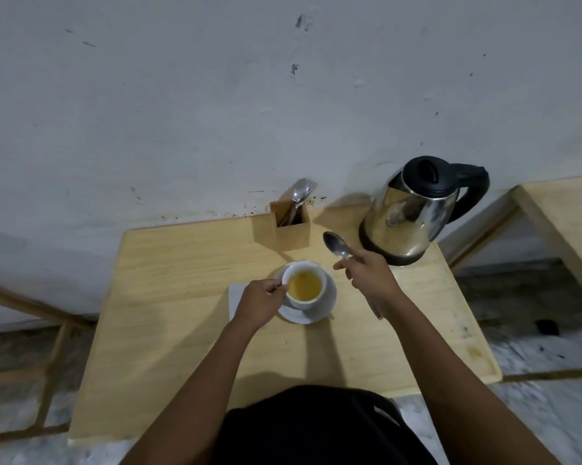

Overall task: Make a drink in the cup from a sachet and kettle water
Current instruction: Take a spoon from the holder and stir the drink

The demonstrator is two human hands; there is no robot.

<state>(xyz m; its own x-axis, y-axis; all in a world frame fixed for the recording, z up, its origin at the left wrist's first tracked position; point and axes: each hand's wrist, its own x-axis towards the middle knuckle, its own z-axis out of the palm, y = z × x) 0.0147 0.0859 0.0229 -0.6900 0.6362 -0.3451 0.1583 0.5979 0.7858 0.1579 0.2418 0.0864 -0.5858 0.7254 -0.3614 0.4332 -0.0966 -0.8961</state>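
A white cup (311,302) filled with yellow liquid stands on a white saucer (329,305) in the middle of the wooden table (168,317). My left hand (261,303) grips the cup at its left side, where the handle is hidden by my fingers. My right hand (370,273) holds a metal spoon (336,245) by its handle, bowl raised and pointing away, to the right of the cup and above the table. The steel kettle (413,213) with black lid and handle stands at the back right. A pale flat paper, possibly the sachet (236,297), lies under my left hand.
A wooden cutlery holder (291,226) with a spoon and fork stands at the back against the white wall. A small dark object (376,312) lies on the table under my right wrist. Another wooden table (564,223) stands to the right.
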